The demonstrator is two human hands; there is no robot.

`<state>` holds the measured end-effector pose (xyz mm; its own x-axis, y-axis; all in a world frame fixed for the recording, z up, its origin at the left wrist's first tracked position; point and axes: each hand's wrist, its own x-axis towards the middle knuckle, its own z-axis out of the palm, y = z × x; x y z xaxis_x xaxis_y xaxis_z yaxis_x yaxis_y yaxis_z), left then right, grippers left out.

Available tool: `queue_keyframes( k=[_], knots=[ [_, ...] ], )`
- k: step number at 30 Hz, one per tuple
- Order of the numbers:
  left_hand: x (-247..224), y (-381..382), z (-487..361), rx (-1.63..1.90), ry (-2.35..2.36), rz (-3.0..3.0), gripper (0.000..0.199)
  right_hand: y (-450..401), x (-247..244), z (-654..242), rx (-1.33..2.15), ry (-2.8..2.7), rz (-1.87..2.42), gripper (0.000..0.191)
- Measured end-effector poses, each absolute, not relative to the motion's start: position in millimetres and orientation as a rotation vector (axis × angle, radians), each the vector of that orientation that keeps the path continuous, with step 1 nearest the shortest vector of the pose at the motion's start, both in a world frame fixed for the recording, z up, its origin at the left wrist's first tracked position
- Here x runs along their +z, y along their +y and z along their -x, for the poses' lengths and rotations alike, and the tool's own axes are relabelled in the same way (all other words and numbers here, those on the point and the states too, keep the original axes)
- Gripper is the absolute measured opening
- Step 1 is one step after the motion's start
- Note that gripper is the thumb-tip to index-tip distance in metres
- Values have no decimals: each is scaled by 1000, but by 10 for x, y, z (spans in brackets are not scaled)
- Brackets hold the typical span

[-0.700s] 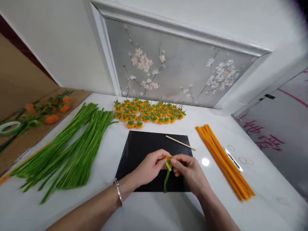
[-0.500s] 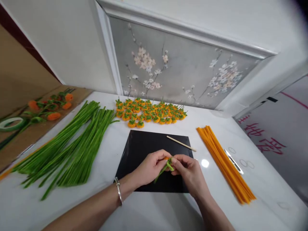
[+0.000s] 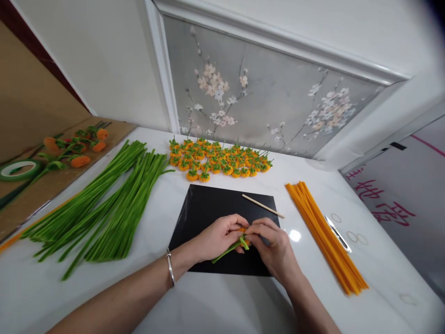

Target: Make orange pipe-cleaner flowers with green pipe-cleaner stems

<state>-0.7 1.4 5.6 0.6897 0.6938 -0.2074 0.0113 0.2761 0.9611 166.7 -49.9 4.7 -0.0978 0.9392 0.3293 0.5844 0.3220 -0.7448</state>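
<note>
Over the black mat, my left hand is closed on a small orange and green pipe-cleaner piece, with a green stem pointing down and left from it. My right hand pinches the same piece from the right, its fingertips touching the green part. The fingers partly hide the orange part. A thin wooden stick lies across the mat's upper right edge. Behind the mat stand many small orange pumpkin shapes with green tops.
Green pipe cleaners lie at the left, orange ones at the right beside a metal-handled tool and several thin rings. Cardboard at far left holds green tape and orange stemmed pieces.
The green stem has swung further left and lies flatter. My right fingers have shifted their pinch slightly. The camera view has moved a little.
</note>
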Motion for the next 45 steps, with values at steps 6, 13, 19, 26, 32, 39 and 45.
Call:
queue_keyframes(
  k=[6, 13, 19, 26, 32, 39, 45],
  knots=[
    [-65, 18, 7, 523, 633, -1276, 12, -497, 22, -1647, 350, -1992, 1302, 23],
    [-18, 3, 14, 705, 766, -1573, 21, -499, 43, -1755, 904, -1499, 1448, 18],
    [-1, -61, 17, 883, 898, -2025, 27, -500, 50, -1679, 1234, -1309, 1550, 41],
    [-43, -70, 7, 858, 887, -2093, 27, -517, -17, -1578, 943, -1500, 1589, 23],
    [24, -40, 26, 740, 952, -1970, 27, -554, 0, -1588, 50, -2125, 1516, 27],
    [101, -35, 36, 570, 848, -1890, 29, -554, 143, -1611, -261, -2328, 1464, 21],
    [90, -32, -7, 562, 793, -1380, 25, -458, 122, -1800, 319, -1880, 1484, 8]
  ],
)
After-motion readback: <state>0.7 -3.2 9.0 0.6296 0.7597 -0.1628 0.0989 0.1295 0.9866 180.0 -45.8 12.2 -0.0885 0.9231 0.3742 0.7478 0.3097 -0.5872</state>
